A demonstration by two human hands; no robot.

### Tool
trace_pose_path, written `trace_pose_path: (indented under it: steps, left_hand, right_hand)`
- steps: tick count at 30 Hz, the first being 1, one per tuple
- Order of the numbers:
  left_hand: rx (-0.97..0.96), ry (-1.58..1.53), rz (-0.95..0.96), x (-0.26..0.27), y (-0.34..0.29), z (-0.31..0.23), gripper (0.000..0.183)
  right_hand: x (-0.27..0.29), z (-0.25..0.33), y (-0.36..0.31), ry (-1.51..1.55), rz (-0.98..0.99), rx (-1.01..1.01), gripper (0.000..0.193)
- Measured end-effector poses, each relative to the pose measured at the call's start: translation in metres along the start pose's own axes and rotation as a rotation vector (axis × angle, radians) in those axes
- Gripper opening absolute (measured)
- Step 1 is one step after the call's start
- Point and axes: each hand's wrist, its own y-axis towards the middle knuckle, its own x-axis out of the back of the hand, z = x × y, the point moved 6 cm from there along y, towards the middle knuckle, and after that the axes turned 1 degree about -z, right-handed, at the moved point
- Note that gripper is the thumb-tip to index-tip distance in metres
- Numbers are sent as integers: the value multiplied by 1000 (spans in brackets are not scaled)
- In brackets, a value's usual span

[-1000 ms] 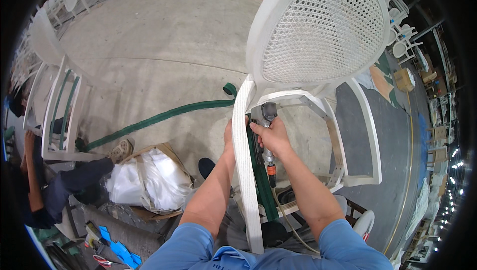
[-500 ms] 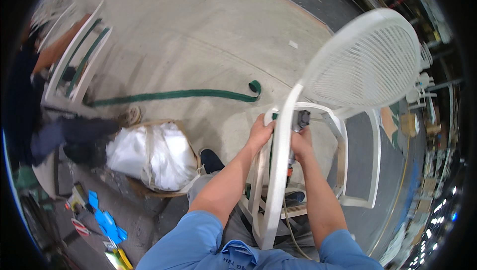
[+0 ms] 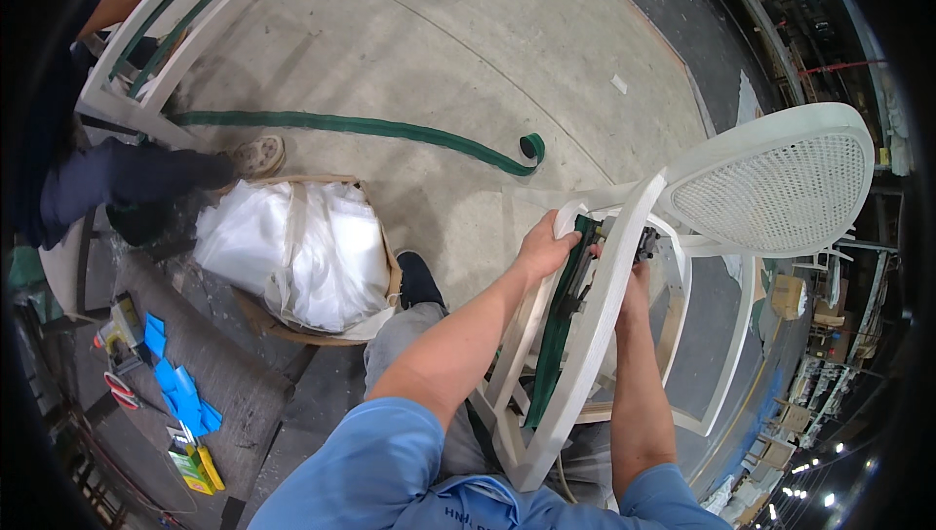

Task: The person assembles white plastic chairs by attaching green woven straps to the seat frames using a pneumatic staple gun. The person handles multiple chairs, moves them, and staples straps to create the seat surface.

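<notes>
A white chair (image 3: 599,335) with an oval woven back (image 3: 770,194) lies tilted across my lap. Green webbing (image 3: 552,359) runs along the inside of its seat frame. My left hand (image 3: 546,249) is closed at the far end of the webbing, against the frame's rail. My right hand (image 3: 634,288) reaches in from the right, behind a white chair bar, and grips a dark staple gun (image 3: 579,281). The gun's nose lies over the webbing near my left fingers. The bar hides part of the gun and some of my right fingers.
A box (image 3: 366,200) of white plastic wrap stands left of my shoe (image 3: 417,279). Loose green webbing (image 3: 390,130) trails over the floor from a co-worker's chair (image 3: 156,62). Scissors (image 3: 121,391), blue pieces (image 3: 181,398) and another tool (image 3: 125,327) lie at lower left.
The chair has tilted further right, its back lower in view. The staple gun has swung over the webbing inside the frame. My left hand stays at the rail's far end; the whole view has shifted.
</notes>
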Motion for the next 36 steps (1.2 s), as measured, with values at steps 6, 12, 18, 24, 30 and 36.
trace_pose_path:
  steps: [6, 12, 18, 24, 30, 36]
  left_hand:
    - [7, -43, 4, -2, 2, 4, 53]
    - [-12, -55, 22, -3, 2, 3, 51]
    - [32, -111, 73, -1, 2, 2, 50]
    - [84, -288, 183, -8, 3, 5, 50]
    - [78, -240, 155, -2, 6, 9, 48]
    - [89, -278, 165, -5, 6, 4, 48]
  right_hand:
    - [-1, -2, 3, -8, 21, 41, 27]
    - [-5, -3, 1, 59, 56, 38, 35]
    - [-16, 9, -6, 32, 76, 10, 39]
    - [-13, 6, -2, -83, 89, 38, 37]
    - [-22, 14, -16, 8, 128, 48, 29]
    - [-10, 0, -3, -72, 98, 37, 31]
